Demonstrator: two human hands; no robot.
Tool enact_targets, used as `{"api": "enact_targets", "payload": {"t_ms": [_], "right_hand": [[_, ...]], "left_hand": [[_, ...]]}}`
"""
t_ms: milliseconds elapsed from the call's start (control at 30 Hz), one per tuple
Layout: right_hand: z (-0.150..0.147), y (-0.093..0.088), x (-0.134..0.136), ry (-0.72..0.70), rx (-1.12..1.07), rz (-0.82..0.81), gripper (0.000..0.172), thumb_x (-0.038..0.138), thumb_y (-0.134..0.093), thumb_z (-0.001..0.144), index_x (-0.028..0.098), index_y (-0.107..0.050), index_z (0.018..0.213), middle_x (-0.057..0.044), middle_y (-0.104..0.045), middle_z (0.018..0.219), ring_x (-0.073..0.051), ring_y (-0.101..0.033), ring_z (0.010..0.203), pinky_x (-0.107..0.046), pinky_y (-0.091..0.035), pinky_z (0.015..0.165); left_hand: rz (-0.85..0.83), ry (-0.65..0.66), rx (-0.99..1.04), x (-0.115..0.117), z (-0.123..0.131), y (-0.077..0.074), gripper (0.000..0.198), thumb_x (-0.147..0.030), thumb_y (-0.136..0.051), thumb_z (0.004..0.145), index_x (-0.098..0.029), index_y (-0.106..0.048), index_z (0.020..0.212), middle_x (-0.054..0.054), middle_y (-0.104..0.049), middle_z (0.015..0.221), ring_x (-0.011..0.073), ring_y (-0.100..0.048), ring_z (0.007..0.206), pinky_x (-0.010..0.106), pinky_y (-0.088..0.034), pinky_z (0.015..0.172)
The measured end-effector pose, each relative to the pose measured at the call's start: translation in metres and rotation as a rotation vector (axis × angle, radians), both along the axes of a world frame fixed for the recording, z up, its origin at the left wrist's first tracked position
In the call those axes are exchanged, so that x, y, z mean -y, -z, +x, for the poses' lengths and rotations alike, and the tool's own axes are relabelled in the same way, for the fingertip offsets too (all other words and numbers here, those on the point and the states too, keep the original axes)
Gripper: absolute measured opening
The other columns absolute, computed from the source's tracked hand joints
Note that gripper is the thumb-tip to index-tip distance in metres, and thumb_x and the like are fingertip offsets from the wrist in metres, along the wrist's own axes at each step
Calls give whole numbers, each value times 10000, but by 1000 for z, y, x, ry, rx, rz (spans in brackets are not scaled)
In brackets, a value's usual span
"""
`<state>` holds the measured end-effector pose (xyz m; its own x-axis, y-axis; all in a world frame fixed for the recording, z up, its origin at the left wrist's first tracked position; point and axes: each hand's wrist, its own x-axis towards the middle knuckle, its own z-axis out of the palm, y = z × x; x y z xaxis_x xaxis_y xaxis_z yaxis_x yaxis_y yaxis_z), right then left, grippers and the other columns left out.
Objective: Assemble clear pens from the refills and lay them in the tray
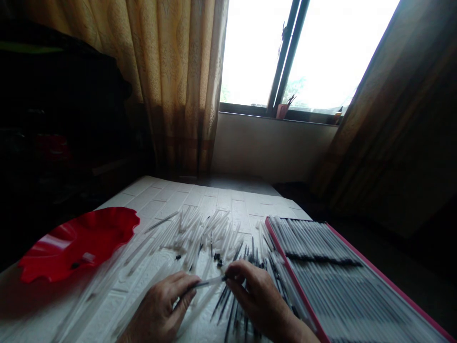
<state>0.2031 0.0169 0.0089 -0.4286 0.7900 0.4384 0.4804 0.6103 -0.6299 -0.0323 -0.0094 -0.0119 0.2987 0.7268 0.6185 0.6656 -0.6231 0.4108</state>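
Note:
My left hand (162, 305) and my right hand (257, 297) meet low in the view over a white table (221, 200). Between their fingertips they pinch one thin pen refill inside a clear tube (209, 283), the left hand on its dark end, the right at the other end. Under and beyond the hands lies a loose pile of clear pen tubes (200, 228). Several dark refills (232, 290) are scattered beneath my right hand.
A red wavy-edged dish (74, 243) sits at the left with a small piece in it. A pink-rimmed tray (342, 281) packed with rows of assembled pens lies at the right. Curtains and a bright window stand behind the table.

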Motion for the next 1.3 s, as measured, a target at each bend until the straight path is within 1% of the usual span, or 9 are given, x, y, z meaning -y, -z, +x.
{"api": "enact_targets", "payload": {"t_ms": [133, 300, 367, 533, 700, 1000, 1067, 1200, 1300], "right_hand": [[-2, -1, 2, 10, 80, 11, 196, 264, -456, 904, 203, -526, 731, 13, -566, 647, -122, -526, 576, -214, -361, 565], [-4, 7, 0, 58, 134, -3, 406, 333, -372, 935, 215, -334, 548, 57, -367, 482, -93, -383, 437, -220, -244, 468], [-4, 8, -1, 58, 136, -29, 428, 345, -349, 944, 214, -342, 536, 52, -378, 469, -94, -400, 430, -214, -254, 465], [-1, -1, 0, -20, 44, -71, 80, 257, -508, 852, 200, -562, 868, -6, -624, 734, -132, -579, 633, -203, -401, 605], [-1, -4, 1, -11, 43, -36, 58, 210, -510, 836, 199, -555, 801, -7, -618, 716, -131, -566, 625, -209, -398, 599], [-3, 5, 0, 44, 138, -109, 428, 394, -341, 930, 206, -398, 549, 26, -469, 491, -104, -469, 459, -210, -298, 485], [-3, 3, 1, 25, 116, -128, 394, 389, -352, 930, 202, -472, 604, 12, -528, 546, -117, -516, 511, -206, -332, 514], [0, -5, 2, -15, 38, -119, 141, 309, -477, 879, 196, -558, 852, -6, -615, 719, -127, -558, 608, -203, -387, 578], [1, -7, 3, -19, 38, -86, 95, 247, -480, 867, 198, -549, 824, 1, -600, 704, -124, -546, 605, -205, -389, 586]], "left_hand": [[-19, 20, -26, 2, 1, 0, 192, -269, -551, 914, -249, -704, 1027, 52, -778, 909, 191, -750, 838, 235, -598, 768], [26, 69, -31, 3, 5, -5, 185, -248, -534, 920, -260, -682, 1030, 27, -774, 890, 164, -748, 810, 180, -587, 739], [13, 78, -30, 3, 5, -6, 187, -230, -534, 916, -260, -678, 1032, 24, -773, 892, 161, -747, 813, 176, -584, 740], [-75, 62, -14, 0, 0, 3, 213, -183, -548, 889, -258, -681, 1038, 28, -767, 914, 173, -739, 849, 214, -586, 771], [-78, 35, -35, -1, -4, 10, 209, -216, -555, 893, -246, -687, 1052, 54, -770, 955, 201, -736, 888, 249, -590, 792], [-47, 70, -54, 0, -3, 11, 218, -227, -572, 900, -270, -670, 1090, 31, -771, 960, 195, -734, 903, 248, -586, 812], [-39, 71, -50, 0, -3, 9, 211, -222, -575, 896, -269, -668, 1080, 27, -771, 950, 188, -736, 885, 240, -585, 806], [-103, 71, -29, -1, -2, 4, 203, -197, -552, 900, -266, -668, 1051, 22, -763, 932, 170, -732, 858, 214, -581, 781], [-130, 55, -25, -1, -3, 4, 193, -214, -553, 902, -262, -672, 1046, 30, -760, 943, 176, -729, 868, 231, -578, 804]]}}
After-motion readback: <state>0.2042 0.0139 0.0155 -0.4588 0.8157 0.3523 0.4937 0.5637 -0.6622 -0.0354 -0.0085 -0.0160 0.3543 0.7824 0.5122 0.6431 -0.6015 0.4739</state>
